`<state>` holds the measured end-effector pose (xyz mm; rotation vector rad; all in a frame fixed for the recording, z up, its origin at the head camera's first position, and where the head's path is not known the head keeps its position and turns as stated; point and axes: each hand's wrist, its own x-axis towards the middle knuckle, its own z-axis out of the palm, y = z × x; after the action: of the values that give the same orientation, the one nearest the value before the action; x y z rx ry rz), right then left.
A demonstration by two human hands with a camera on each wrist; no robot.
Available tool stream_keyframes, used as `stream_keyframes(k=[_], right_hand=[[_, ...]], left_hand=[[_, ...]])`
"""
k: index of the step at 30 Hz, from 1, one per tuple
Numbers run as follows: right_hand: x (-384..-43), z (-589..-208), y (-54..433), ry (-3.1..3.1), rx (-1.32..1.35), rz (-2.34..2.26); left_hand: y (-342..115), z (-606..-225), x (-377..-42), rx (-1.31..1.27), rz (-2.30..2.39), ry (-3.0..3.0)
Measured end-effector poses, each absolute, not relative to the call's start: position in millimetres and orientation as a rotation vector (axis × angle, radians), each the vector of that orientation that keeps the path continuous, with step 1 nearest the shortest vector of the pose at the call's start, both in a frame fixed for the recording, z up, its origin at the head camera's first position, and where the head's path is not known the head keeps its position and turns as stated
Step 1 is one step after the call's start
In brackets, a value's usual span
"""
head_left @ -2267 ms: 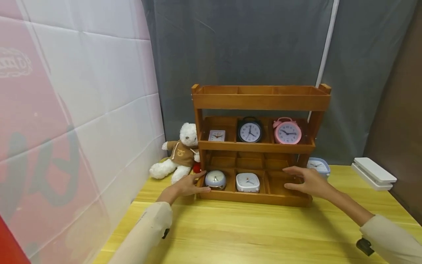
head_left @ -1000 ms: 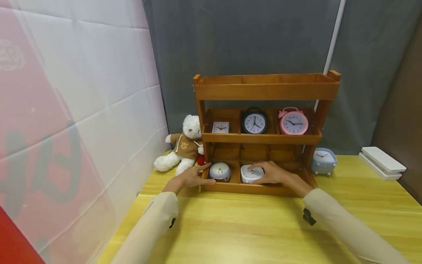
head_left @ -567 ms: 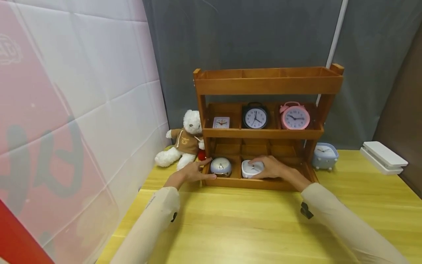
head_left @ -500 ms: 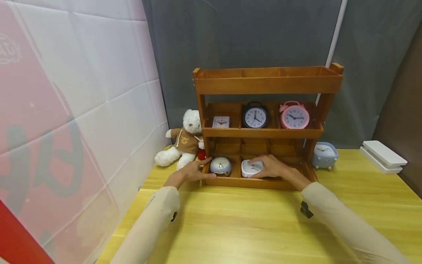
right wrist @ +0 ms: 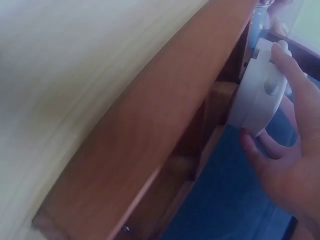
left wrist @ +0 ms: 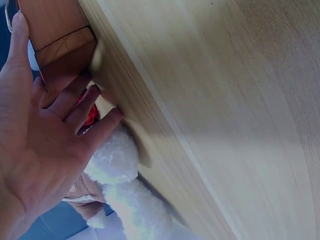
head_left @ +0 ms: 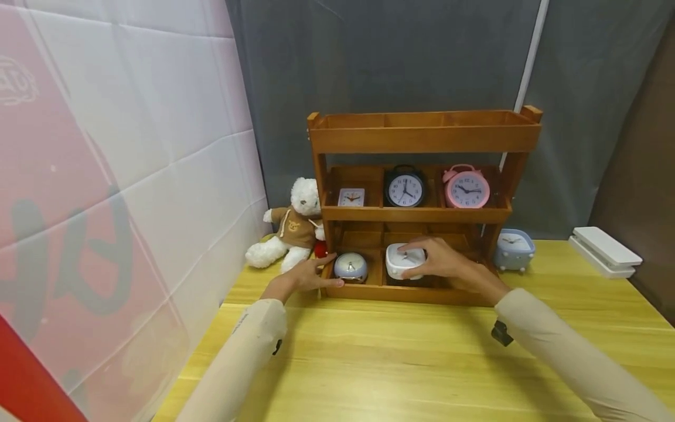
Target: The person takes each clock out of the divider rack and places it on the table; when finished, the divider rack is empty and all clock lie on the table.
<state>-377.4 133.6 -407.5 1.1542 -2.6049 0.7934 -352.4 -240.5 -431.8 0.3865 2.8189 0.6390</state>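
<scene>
white clock [head_left: 395, 264]: pinched between thumb and fingers of the right hand [head_left: 443, 259], held over the middle compartment of the lowest shelf of a wooden rack [head_left: 422, 140], dark gap beneath. left hand [head_left: 300, 276]: fingers and thumb spread wide at the rack's left end, thumb by the near rail, near a round clock [head_left: 350, 266] in the left compartment. middle shelf, left to right: square clock [head_left: 351, 197], black clock [head_left: 405, 190], pink clock [head_left: 467, 190]; teddy bear [head_left: 297, 231] left of the rack, blue clock [head_left: 514, 253] right.
</scene>
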Motion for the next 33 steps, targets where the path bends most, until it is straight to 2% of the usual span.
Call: stream_keyframes(k=[12, 33], right_hand=[[-352, -398, 184, -2.626, 1.086, 0.703], [-316, -392, 319, -2.689, 0.822, 0.639]], left_hand=[[-239, -430, -349, 0.349, 0.624, 2.815], [-240, -430, -352, 0.408, 0.638, 2.805]])
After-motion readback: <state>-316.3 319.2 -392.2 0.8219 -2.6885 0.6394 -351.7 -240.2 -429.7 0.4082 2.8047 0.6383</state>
